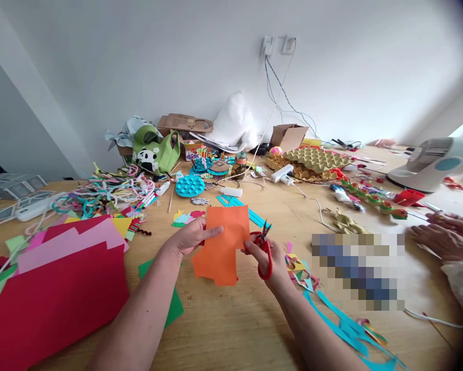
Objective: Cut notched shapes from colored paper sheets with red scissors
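So the orange paper (227,234) is up in both hands, over the middle of the table (212,340). Left hand (196,235) has its grip clamped on the upper left edge, thumb flat across the front, fingers tucked behind. Right hand (272,263) is at the opposite edge, fingertips right at the paper, and that grip is closed around some red-handled scissors (261,238). Dark metal blades point up, a bit apart, just beside the sheet and not on it.

Shape-wise the sheet's pretty straight along the top, then goes stepped and uneven lower down, with a corner missing bottom right. Looks smooth and matte, fairly stiff.

Under the left forearm there's a green sheet (174,309), and further left a big flat red sheet (69,293) with pink paper (67,247) behind it. Curvy blue offcuts (343,324) lie by the right forearm. Further back: a tangle of fuzzy pipe cleaners (115,188), bumpy moulded egg trays (318,158) and a heap of fluffy white stuffing (235,121).
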The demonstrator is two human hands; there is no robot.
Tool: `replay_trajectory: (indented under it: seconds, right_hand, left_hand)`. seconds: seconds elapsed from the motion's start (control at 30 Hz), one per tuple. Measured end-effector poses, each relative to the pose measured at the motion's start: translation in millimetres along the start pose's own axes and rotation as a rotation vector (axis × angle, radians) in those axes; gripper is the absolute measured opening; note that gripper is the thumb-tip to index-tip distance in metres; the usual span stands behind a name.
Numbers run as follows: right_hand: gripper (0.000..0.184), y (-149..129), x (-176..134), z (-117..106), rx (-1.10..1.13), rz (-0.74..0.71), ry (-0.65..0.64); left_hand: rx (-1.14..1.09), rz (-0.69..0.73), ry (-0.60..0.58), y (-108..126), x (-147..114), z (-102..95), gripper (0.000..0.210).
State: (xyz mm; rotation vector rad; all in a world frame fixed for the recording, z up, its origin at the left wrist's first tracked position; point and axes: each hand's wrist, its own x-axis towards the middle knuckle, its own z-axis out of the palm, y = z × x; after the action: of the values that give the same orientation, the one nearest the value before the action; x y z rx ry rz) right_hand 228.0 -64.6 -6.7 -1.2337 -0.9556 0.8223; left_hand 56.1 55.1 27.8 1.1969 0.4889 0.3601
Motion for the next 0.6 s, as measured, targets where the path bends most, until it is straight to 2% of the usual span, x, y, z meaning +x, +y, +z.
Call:
replay_trajectory:
  seconds: [0.2,0.37,0.6]
  right_hand:
    - [0.026,-3.6,-3.5,2.8,0.003,0.01,-0.032]
    - [0.046,-0.3,-4.3,2.6,0.064,0.005,-0.069]
    - [0.056,-5.9,-10.5,8.1,-0.055,0.042,-0.116]
  left_hand:
    - [-0.059,0.065,0.026,-1.7,4.5,1.6,0.04]
    - [-0.094,0.074,0.147,0.0,4.8,2.6,0.03]
    - [-0.089,0.056,0.11,-0.3,5.6,6.9,0.033]
